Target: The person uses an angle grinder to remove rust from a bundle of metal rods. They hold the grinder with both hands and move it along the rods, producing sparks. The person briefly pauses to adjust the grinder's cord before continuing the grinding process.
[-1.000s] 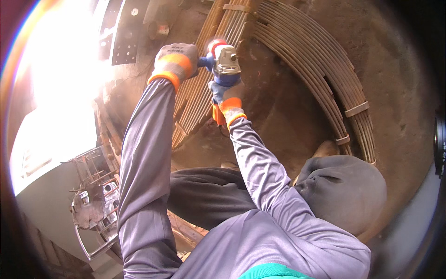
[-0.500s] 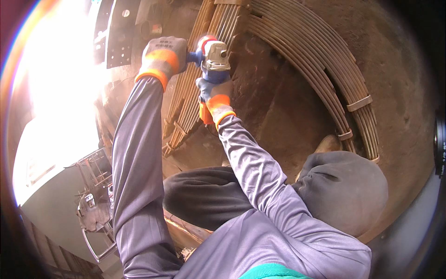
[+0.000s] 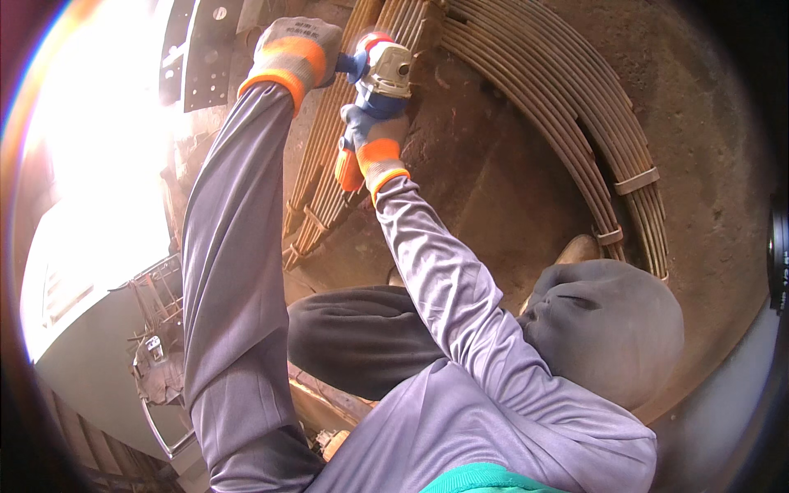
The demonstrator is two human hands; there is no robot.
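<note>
Gripping angle grinder (image 3: 385, 70) w/ both hands, left hand (image 3: 293, 51), right hand (image 3: 371, 141), against rod bundle (image 3: 329, 172) edge

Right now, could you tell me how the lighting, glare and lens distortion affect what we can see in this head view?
In the head view, strong glare blows out the left side beside the left hand; the fisheye bends the bundle of metal rods into arcs and darkens the rim; the right hand and the angle grinder stay fairly sharp and evenly lit.
</note>
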